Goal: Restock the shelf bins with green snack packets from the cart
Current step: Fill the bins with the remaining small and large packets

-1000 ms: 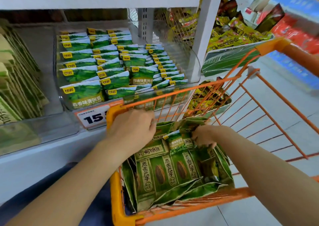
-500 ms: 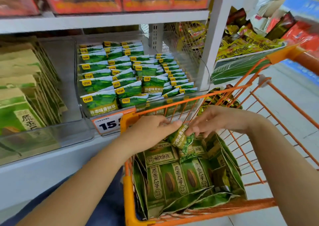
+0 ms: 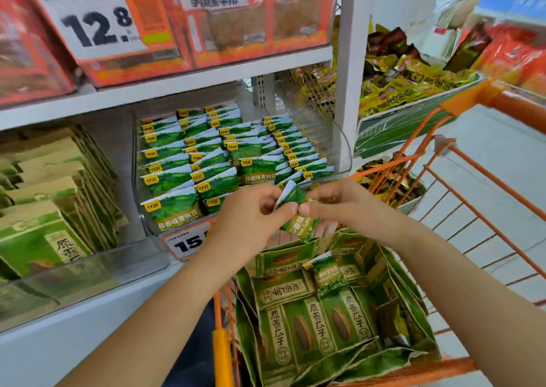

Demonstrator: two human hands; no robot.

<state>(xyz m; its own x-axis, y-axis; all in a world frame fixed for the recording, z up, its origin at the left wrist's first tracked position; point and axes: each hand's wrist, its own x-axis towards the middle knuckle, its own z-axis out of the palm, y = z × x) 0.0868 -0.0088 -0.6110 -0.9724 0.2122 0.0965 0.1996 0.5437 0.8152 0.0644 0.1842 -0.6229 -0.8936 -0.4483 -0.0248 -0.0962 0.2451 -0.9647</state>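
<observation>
A small green pea snack packet (image 3: 298,218) is held up between both hands, just above the orange cart (image 3: 461,191) and in front of the clear shelf bin (image 3: 342,150). My left hand (image 3: 251,218) pinches its upper left edge. My right hand (image 3: 339,206) pinches it from the right, fingers curled under it. The bin holds several rows of matching green packets (image 3: 218,156) standing upright. In the cart lie larger green sunflower-seed packs (image 3: 307,324) and one more small green packet (image 3: 328,274) on top of them.
A left bin (image 3: 88,271) holds tall green and beige seed packs. Red boxes with a 12.8 price tag (image 3: 91,20) fill the shelf above. A 15 price tag (image 3: 189,241) hangs under the pea bin. Yellow snack bags (image 3: 407,91) sit right of the white shelf post (image 3: 348,70).
Both hands rose out of the cart with the small green packet, up to the front of the pea bin. The view tilted upward, showing the upper shelf.
</observation>
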